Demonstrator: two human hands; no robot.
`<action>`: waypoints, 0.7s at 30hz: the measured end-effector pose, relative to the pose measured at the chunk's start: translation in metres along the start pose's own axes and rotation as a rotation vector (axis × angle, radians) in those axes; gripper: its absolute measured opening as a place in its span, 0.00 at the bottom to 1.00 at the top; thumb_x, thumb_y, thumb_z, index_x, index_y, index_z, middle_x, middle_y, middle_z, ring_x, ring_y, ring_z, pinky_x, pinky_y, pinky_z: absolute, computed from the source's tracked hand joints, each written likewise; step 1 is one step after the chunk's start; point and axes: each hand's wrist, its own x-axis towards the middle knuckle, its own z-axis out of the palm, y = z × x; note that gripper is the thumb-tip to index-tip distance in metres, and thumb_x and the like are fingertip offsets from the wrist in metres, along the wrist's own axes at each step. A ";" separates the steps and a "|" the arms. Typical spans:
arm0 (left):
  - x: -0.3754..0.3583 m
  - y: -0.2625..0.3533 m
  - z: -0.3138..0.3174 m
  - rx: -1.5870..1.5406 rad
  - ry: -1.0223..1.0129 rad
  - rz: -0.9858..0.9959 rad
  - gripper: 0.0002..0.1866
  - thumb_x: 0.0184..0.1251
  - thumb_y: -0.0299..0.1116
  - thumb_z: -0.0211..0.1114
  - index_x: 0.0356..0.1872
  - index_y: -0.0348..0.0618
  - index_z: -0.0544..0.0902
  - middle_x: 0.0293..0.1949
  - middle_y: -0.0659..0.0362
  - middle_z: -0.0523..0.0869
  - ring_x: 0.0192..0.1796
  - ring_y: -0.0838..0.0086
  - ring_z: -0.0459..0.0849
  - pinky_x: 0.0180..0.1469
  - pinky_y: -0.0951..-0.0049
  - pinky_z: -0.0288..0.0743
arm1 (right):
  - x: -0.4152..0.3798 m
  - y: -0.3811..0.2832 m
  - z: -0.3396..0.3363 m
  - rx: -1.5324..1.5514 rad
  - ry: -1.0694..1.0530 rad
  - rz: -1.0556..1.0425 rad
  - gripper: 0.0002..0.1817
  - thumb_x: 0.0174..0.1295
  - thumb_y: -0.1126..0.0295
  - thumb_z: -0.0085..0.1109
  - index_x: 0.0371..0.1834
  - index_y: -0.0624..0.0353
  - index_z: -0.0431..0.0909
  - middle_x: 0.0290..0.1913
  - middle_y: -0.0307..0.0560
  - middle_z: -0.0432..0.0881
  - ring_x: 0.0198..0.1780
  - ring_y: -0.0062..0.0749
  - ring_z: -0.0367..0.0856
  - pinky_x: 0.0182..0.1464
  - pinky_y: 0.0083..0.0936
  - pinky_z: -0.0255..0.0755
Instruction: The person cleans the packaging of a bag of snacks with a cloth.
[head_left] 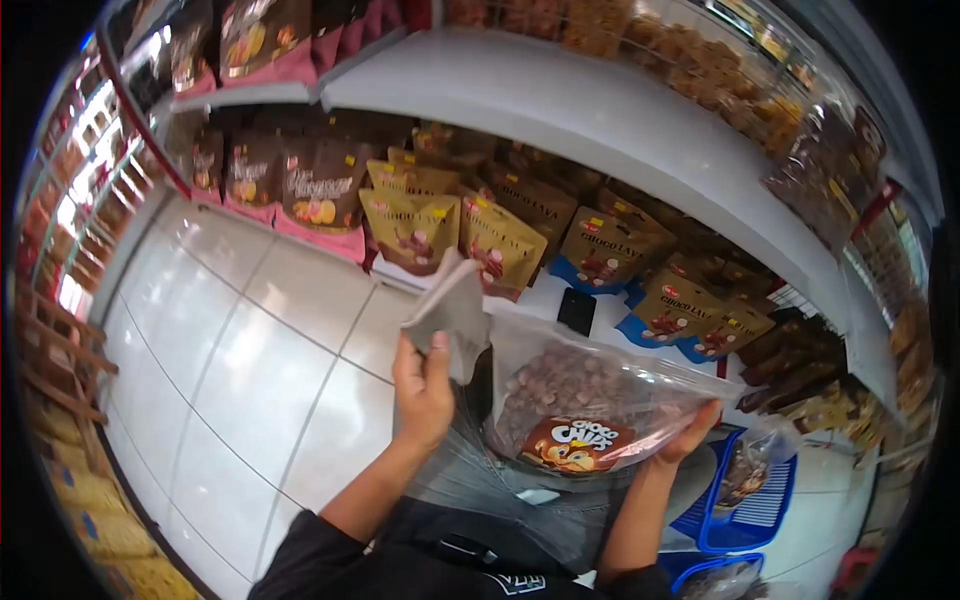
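Observation:
A folded grey cloth (pixel 447 318) is pinched between the thumb and fingers of my left hand (pixel 424 392). My right hand (pixel 690 432) grips the right end of a large clear bag of Choco Chips (pixel 570 405), full of brown pieces, with a cartoon label on its front. The bag lies tilted over my lap, its left edge just right of the cloth. Beyond the bag, a black phone (pixel 577 312) lies on the white lower shelf.
Choco Lava pouches (pixel 412 228) and brown pink-based pouches (pixel 322 190) line the lower shelf. A grey upper shelf (pixel 560 105) overhangs them. Blue baskets (pixel 783 500) with clear bags stand at the right. White floor tiles (pixel 230 350) show at the left.

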 end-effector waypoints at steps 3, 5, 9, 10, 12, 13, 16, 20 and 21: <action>-0.016 -0.002 0.011 0.257 -0.139 0.117 0.22 0.87 0.31 0.59 0.75 0.33 0.74 0.54 0.54 0.90 0.44 0.78 0.84 0.48 0.75 0.78 | -0.004 -0.020 -0.007 0.005 0.062 -0.026 0.34 0.83 0.41 0.50 0.77 0.57 0.73 0.73 0.53 0.78 0.72 0.47 0.76 0.75 0.54 0.70; -0.026 -0.002 0.016 0.289 -0.278 0.137 0.24 0.86 0.29 0.59 0.77 0.33 0.72 0.54 0.50 0.91 0.41 0.76 0.85 0.46 0.73 0.78 | -0.006 -0.029 -0.014 0.019 0.080 -0.091 0.34 0.83 0.38 0.49 0.77 0.53 0.74 0.75 0.54 0.77 0.74 0.51 0.75 0.79 0.57 0.65; -0.049 -0.027 0.016 0.258 -0.420 -0.022 0.25 0.86 0.28 0.57 0.79 0.35 0.71 0.61 0.40 0.88 0.54 0.50 0.91 0.56 0.63 0.81 | -0.017 -0.042 -0.014 -0.021 0.106 -0.113 0.34 0.82 0.37 0.51 0.78 0.49 0.74 0.77 0.51 0.75 0.76 0.51 0.74 0.79 0.60 0.65; -0.053 -0.042 0.014 0.240 -0.428 -0.070 0.25 0.86 0.28 0.56 0.79 0.35 0.70 0.62 0.39 0.87 0.58 0.45 0.91 0.59 0.61 0.81 | -0.017 -0.046 -0.017 0.013 0.069 -0.113 0.34 0.82 0.38 0.51 0.78 0.49 0.74 0.78 0.51 0.75 0.76 0.51 0.74 0.79 0.60 0.64; -0.055 -0.062 0.009 0.281 -0.419 -0.031 0.24 0.85 0.27 0.57 0.77 0.35 0.71 0.62 0.35 0.84 0.63 0.39 0.86 0.64 0.57 0.80 | -0.018 -0.055 -0.024 0.082 -0.001 -0.110 0.33 0.82 0.39 0.52 0.79 0.50 0.74 0.78 0.52 0.75 0.77 0.52 0.73 0.80 0.61 0.64; -0.053 -0.068 0.006 0.327 -0.427 -0.047 0.24 0.84 0.27 0.57 0.77 0.35 0.71 0.62 0.34 0.84 0.64 0.37 0.85 0.65 0.56 0.79 | -0.017 -0.057 -0.028 0.137 -0.017 -0.133 0.31 0.84 0.43 0.50 0.78 0.53 0.73 0.79 0.54 0.73 0.77 0.53 0.72 0.80 0.61 0.64; -0.053 -0.082 0.001 0.403 -0.429 -0.041 0.23 0.84 0.27 0.58 0.75 0.35 0.73 0.60 0.34 0.85 0.64 0.34 0.83 0.65 0.52 0.79 | -0.011 -0.054 -0.070 -0.332 0.337 -0.456 0.31 0.86 0.46 0.44 0.80 0.55 0.71 0.81 0.56 0.70 0.78 0.55 0.71 0.81 0.60 0.65; -0.052 -0.070 0.011 0.396 -0.453 -0.059 0.22 0.84 0.28 0.58 0.74 0.35 0.74 0.63 0.36 0.84 0.67 0.36 0.82 0.66 0.53 0.78 | -0.013 -0.056 -0.084 -0.516 0.399 -0.619 0.32 0.87 0.48 0.37 0.84 0.55 0.66 0.84 0.58 0.65 0.80 0.55 0.69 0.82 0.60 0.65; -0.051 -0.060 0.016 0.374 -0.478 -0.095 0.23 0.84 0.28 0.57 0.76 0.38 0.73 0.67 0.37 0.83 0.69 0.37 0.80 0.69 0.53 0.77 | -0.013 -0.059 -0.036 -0.424 0.474 -0.546 0.32 0.87 0.48 0.36 0.85 0.55 0.65 0.85 0.58 0.64 0.80 0.55 0.69 0.82 0.60 0.65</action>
